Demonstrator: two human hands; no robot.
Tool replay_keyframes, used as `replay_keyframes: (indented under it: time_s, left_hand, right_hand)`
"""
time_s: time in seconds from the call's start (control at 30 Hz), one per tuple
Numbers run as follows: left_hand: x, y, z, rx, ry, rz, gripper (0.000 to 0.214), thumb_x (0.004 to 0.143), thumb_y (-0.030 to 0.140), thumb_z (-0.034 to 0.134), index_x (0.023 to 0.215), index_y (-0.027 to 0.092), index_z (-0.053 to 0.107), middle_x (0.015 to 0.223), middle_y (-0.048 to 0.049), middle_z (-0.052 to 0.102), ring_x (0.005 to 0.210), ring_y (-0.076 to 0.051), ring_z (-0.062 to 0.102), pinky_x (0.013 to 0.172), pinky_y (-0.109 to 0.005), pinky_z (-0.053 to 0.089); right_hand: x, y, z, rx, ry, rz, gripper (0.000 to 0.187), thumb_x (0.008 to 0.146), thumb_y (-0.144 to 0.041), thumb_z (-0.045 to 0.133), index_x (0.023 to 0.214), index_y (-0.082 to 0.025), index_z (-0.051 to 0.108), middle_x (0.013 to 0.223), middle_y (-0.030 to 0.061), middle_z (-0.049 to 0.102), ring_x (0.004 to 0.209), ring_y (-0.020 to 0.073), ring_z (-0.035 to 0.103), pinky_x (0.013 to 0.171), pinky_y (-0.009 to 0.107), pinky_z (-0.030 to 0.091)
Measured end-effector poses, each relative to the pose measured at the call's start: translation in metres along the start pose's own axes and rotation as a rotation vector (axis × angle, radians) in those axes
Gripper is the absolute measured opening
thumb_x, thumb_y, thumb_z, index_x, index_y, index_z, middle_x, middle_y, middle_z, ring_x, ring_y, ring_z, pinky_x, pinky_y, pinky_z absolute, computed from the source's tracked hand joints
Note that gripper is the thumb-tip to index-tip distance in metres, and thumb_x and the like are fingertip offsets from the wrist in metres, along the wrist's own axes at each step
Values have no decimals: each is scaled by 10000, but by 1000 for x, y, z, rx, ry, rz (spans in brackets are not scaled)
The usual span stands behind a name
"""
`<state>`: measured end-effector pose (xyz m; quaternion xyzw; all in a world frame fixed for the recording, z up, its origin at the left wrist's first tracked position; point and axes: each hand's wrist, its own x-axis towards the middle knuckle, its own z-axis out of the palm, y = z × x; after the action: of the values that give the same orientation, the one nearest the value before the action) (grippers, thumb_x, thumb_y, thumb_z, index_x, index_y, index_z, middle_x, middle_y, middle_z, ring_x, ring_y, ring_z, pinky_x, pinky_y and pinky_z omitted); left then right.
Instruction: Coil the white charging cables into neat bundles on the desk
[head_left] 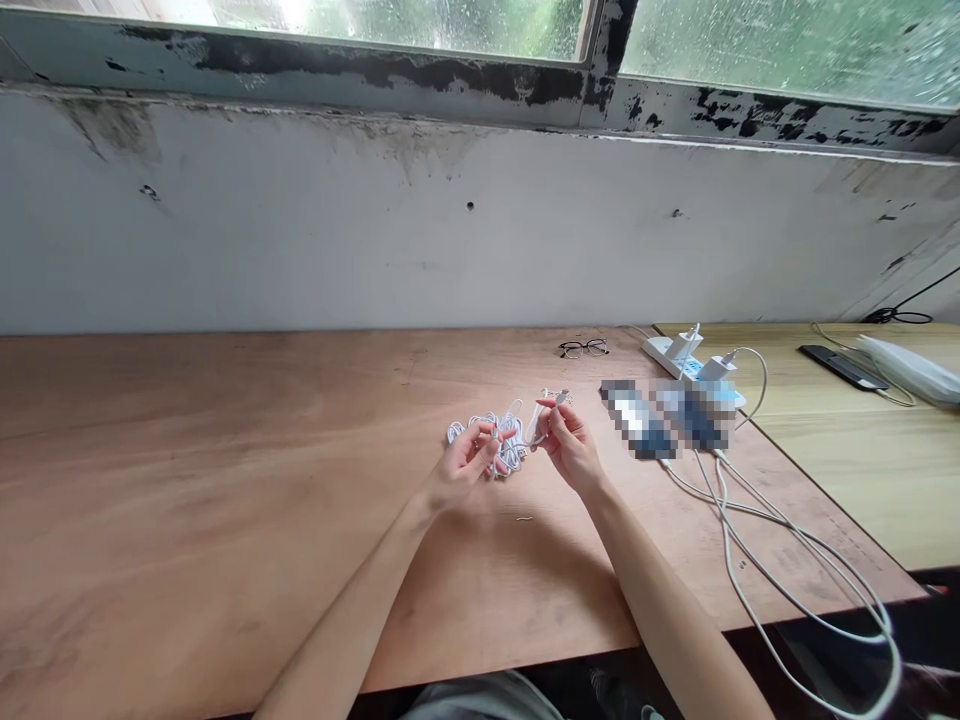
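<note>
**A:** What do I have on the head view?

**B:** I log a white cable bundle [511, 455] lying in a loose heap on the plywood tabletop [225, 500], directly in front of the hands. One strand [534, 432] is drawn out between them. The rest is bunched and tangled, with no tidy coil showing.

**A:** Hand states?

**B:** My read on the right hand [570, 445]: narrow, thumb and forefinger pinching the strand next to a small white connector [559, 398]. The left hand [469, 462] is curled just over the heap, with the strand near its fingers [496, 440]. I cannot tell whether it grips anything.

**A:** What's around them?

**B:** Beyond the hands, eyeglasses [583, 348] lie folded-open near a white power strip [660, 350] carrying two white chargers [716, 367]. Two pixelated flat objects [636, 420] sit just ahead of the strip, too obscured for me to identify. Long white cables [787, 560] loop from them toward the near right corner. A paler table [847, 480] abuts on the right.
</note>
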<state>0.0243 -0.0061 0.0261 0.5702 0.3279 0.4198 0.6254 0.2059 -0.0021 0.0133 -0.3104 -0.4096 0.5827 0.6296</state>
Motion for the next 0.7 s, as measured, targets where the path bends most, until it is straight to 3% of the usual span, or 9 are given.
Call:
replay_keyframes:
  time_s: [0.13,0.27,0.43,0.57,0.7]
  left_hand:
    - [-1,-8,7,-22,-72,-39,236,766,402,623,870,196,577,862,-76,678,677,-162,655,616,-253,481]
    - [2,-9,3,-127,3,-77,301,718,427,667,862,181,570,909,-85,670,812,-217,667,704,-309,518]
    - [6,-3,-10,-158,199,39,314,731,449,654,821,166,553,884,-61,682,830,-179,659,803,-306,502]
    - [7,2,-16,-160,251,28,325,722,450,664,823,167,541,949,-71,689,846,-181,664,806,-307,497]
    - [8,7,-25,-203,365,54,336,693,448,690,812,169,545,959,-61,686,798,-171,668,735,-295,512]
  right_hand:
    - [-4,7,4,26,-88,43,273,759,-443,632,944,-242,652,641,-28,462,574,98,483,522,237,465]
    - [-2,7,3,8,-92,47,301,770,-430,621,996,-234,653,617,-37,439,528,81,443,464,213,423]
    - [7,-4,-15,-108,152,-79,383,752,-421,638,1063,-198,630,543,-72,390,405,45,344,370,186,310]
    - [11,-14,-30,-262,292,-192,279,726,-401,667,868,-161,664,602,-26,557,406,47,420,373,195,340]
    - [12,-20,-35,-395,385,-289,261,719,-412,668,755,-154,640,609,-3,613,380,56,436,357,208,355]
